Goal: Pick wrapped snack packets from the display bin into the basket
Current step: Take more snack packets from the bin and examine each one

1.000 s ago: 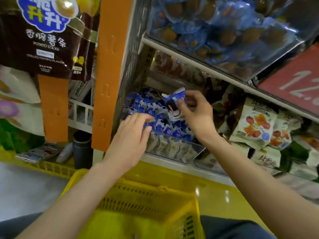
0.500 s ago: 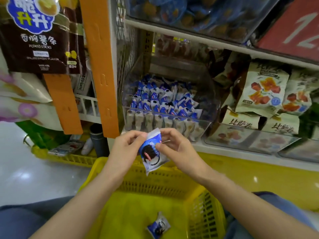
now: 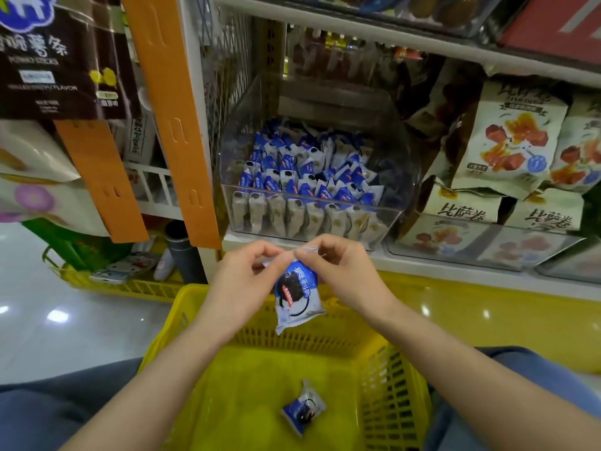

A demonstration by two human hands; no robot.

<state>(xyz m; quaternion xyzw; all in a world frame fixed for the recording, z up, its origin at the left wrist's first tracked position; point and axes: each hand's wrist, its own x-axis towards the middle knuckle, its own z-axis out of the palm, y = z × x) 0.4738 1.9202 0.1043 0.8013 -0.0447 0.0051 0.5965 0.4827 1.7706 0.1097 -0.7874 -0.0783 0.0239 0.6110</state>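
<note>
One packet (image 3: 297, 301) in tight left grip (image 3: 240, 281), right grip (image 3: 344, 275)

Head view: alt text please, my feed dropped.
The left hand and right hand pinch the top edge of a blue-and-white snack packet above a yellow basket holding another packet. A clear display bin of them sits behind.

Shop — stocked snack shelves (image 3: 357, 37)

Held packet (image 3: 297, 296): top edge hidden by left grip (image 3: 240, 281) and right grip (image 3: 344, 278).
Basket (image 3: 390, 402): near side cut off.
Bin packets (image 3: 302, 177): print unreadable.
</note>
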